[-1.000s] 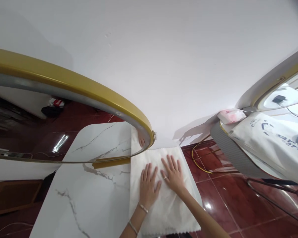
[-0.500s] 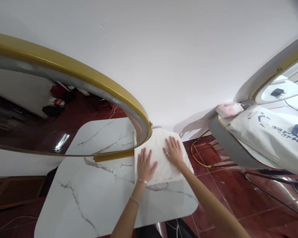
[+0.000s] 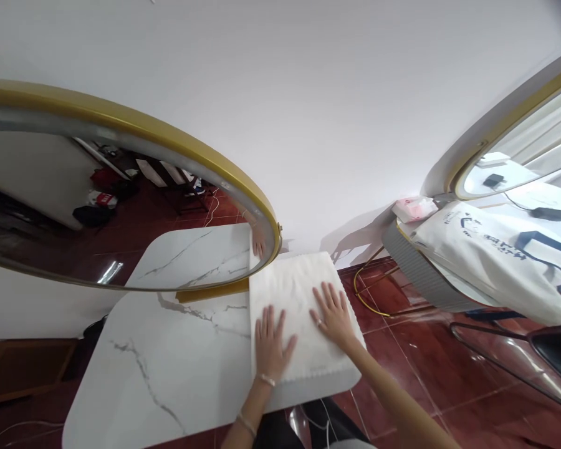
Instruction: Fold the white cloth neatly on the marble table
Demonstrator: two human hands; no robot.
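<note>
A white cloth with a scalloped edge lies spread on the right end of the white marbled table. My left hand rests flat on its left part, fingers spread, with bands on the wrist. On the cloth's right part lies my right hand, palm down and fingers apart, a ring on one finger. Neither hand grips anything. Small wrinkles show in the cloth, and its far edge lies by the wall.
A gold-framed round mirror overhangs the table at left. To the right, a ribbed grey side table holds a pink-and-white tissue pack and a white printed tote bag. A dark chair stands on the red tiled floor.
Both hands have slid toward me over the cloth, its near edge now closer to the table's front edge. More of the cloth lies spread out. The camera view has shifted slightly.
</note>
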